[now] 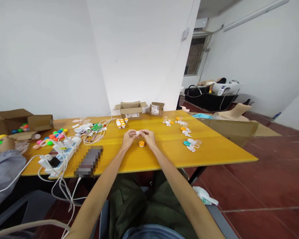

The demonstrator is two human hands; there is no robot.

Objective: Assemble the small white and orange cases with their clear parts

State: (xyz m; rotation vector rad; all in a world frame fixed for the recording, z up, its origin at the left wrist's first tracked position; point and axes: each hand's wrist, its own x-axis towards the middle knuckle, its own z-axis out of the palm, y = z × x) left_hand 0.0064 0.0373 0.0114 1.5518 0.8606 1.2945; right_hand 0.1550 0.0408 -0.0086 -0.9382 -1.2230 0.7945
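Between my two hands, just above the table, is a small white plastic part point(138, 132) with a wheel-like, openwork shape. The fingertips of my left hand point(130, 136) pinch it from one side, and those of my right hand point(147, 136) grip the other. Right below them, an orange round piece with a white base point(141, 143) sits on the table. Farther back stands a cluster of orange-and-white round pieces point(121, 123). Toward the right lie small groups of parts: white and orange pieces point(168, 122), another such group point(185, 130), and a teal ring with white parts point(186, 143).
Two cardboard boxes point(131, 109) point(156, 109) stand at the table's back. On the left are a power strip point(69, 151) with tangled white cables, a pixelated phone-like device point(89, 161), a green circuit board point(96, 126) and colourful balls point(55, 135). A co-worker's sleeve point(7, 169) shows at far left.
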